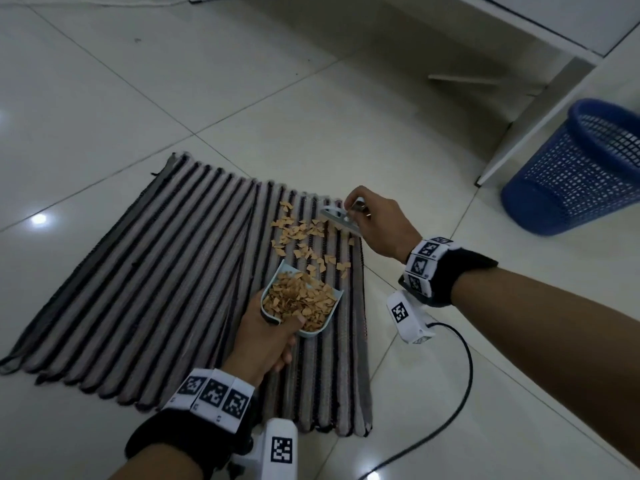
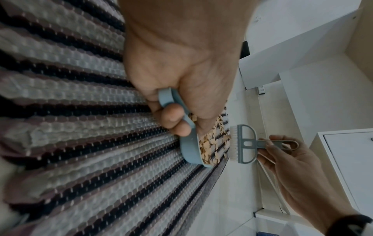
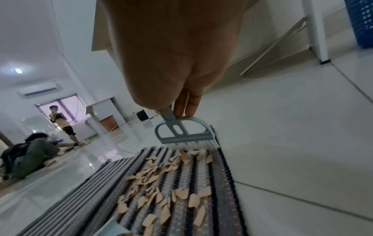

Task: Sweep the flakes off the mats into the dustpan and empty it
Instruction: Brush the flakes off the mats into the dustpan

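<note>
A striped mat point(image 1: 166, 271) lies on the tiled floor. Tan flakes point(image 1: 304, 240) are scattered on its right part. My left hand point(image 1: 270, 337) grips the handle of a light blue dustpan point(image 1: 330, 318) heaped with flakes, resting on the mat just below the loose ones. My right hand point(image 1: 374, 220) pinches the handle of a small grey brush point(image 1: 337, 218) at the mat's far right edge. Its white bristles point(image 3: 187, 144) touch the mat behind the flakes point(image 3: 161, 183). In the left wrist view the brush point(image 2: 245, 143) faces the dustpan point(image 2: 189, 150).
A blue mesh wastebasket point(image 1: 585, 168) stands on the floor at the right, beside a white table leg point(image 1: 530, 119). A black cable point(image 1: 453, 386) runs across the tiles below my right wrist. Two people point(image 3: 40, 135) are far off across the room.
</note>
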